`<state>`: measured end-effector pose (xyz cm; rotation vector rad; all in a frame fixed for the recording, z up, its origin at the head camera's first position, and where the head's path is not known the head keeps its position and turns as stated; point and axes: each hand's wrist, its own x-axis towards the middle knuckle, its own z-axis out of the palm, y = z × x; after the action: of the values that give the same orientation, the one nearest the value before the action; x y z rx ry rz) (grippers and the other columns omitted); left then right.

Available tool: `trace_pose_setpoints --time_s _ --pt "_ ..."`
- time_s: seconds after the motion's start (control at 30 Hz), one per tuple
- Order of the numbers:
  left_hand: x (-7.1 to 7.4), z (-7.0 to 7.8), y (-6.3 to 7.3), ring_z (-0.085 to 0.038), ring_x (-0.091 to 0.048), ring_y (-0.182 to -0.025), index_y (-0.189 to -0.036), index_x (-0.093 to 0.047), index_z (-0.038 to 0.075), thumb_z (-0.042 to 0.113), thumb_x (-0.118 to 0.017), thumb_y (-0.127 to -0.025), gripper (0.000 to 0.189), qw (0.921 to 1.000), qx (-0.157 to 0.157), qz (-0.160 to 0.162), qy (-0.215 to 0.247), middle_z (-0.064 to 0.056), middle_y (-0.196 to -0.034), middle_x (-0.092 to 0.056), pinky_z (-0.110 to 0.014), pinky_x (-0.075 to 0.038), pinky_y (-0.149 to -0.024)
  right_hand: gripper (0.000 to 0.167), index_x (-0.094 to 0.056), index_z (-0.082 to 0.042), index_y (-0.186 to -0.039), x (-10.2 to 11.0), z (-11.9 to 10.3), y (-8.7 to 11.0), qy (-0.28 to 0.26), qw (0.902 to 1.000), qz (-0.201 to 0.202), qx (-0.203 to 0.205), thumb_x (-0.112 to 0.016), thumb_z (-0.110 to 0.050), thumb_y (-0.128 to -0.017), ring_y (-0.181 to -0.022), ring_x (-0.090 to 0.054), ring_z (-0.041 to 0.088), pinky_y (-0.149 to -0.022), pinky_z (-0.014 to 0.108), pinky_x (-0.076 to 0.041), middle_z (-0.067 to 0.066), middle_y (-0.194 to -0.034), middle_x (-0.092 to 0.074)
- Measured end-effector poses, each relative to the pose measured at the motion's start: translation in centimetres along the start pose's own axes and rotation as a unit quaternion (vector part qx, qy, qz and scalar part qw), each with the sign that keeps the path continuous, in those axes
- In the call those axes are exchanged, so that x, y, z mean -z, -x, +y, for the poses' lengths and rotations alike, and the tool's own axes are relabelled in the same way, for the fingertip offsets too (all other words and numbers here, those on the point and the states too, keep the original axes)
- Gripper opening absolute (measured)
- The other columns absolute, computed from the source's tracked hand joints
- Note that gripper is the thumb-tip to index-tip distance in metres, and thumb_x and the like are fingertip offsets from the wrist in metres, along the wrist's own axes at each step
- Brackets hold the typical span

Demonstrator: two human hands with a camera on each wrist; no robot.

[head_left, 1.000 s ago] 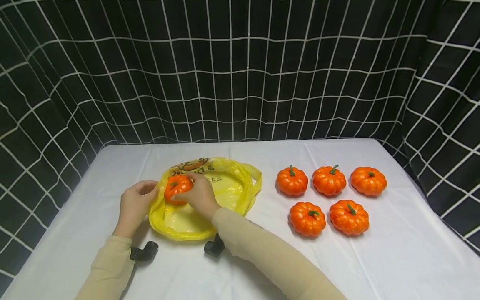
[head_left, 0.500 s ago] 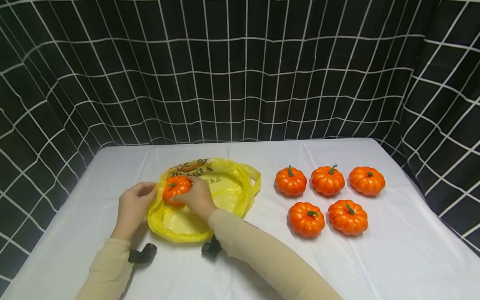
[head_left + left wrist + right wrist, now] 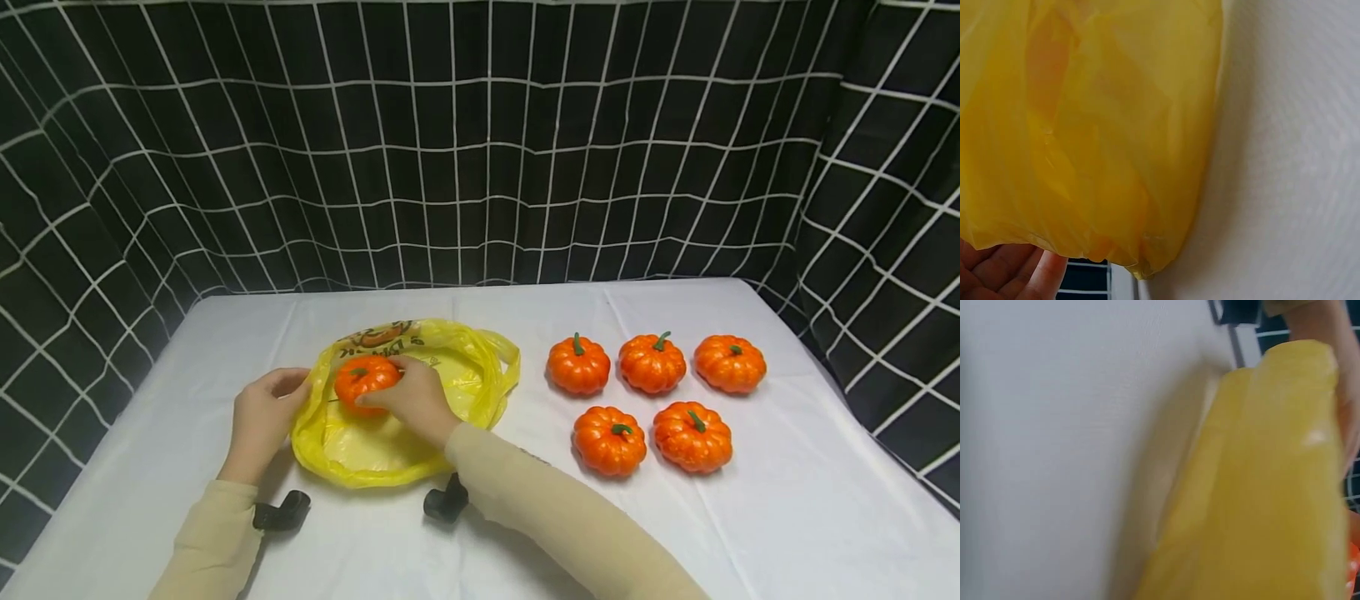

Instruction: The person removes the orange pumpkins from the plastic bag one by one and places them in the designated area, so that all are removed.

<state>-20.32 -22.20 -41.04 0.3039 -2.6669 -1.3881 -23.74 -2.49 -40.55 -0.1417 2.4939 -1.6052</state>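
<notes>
A small orange pumpkin (image 3: 363, 382) with a green stem is at the left inside of an open yellow plastic bag (image 3: 390, 479). My right hand (image 3: 417, 398) grips the pumpkin from its right side, thumb in front and fingers behind. My left hand (image 3: 264, 417) pinches the bag's left rim; the fingertips are partly hidden by the plastic. In the left wrist view the bag's yellow wall (image 3: 1116, 137) fills much of the picture, with fingers (image 3: 1013, 272) below it. The right wrist view shows the bag's outside (image 3: 1266, 487) and a sliver of the pumpkin (image 3: 1354, 569).
Several more orange pumpkins stand to the right in two rows, such as one at the back left (image 3: 579, 367) and one at the front (image 3: 610, 442). A white cloth (image 3: 517, 500) covers the table. A black curtain with white grid lines (image 3: 472, 167) hangs behind it.
My right hand has shifted slightly to the right with the pumpkin, away from the bag's left wall. My left hand stays at the rim. The other pumpkins have not moved on the table.
</notes>
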Motion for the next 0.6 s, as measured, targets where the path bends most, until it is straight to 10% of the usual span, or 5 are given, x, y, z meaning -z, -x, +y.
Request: trace_pose_setpoints --time_s 0.6 --pt "0.1 -0.2 -0.2 -0.038 -0.049 -0.135 -0.131 -0.06 0.004 0.025 -0.056 -0.1 0.038 0.9999 0.013 -0.005 0.002 -0.021 -0.137 -0.06 -0.054 -0.039 -0.114 0.071 -0.059 -0.006 -0.135 7.0 1.8 3.9 -0.005 0.9999 -0.01 0.004 -0.087 -0.022 -0.073 -0.122 -0.06 0.029 -0.102 0.04 -0.053 0.012 -0.137 -0.062"
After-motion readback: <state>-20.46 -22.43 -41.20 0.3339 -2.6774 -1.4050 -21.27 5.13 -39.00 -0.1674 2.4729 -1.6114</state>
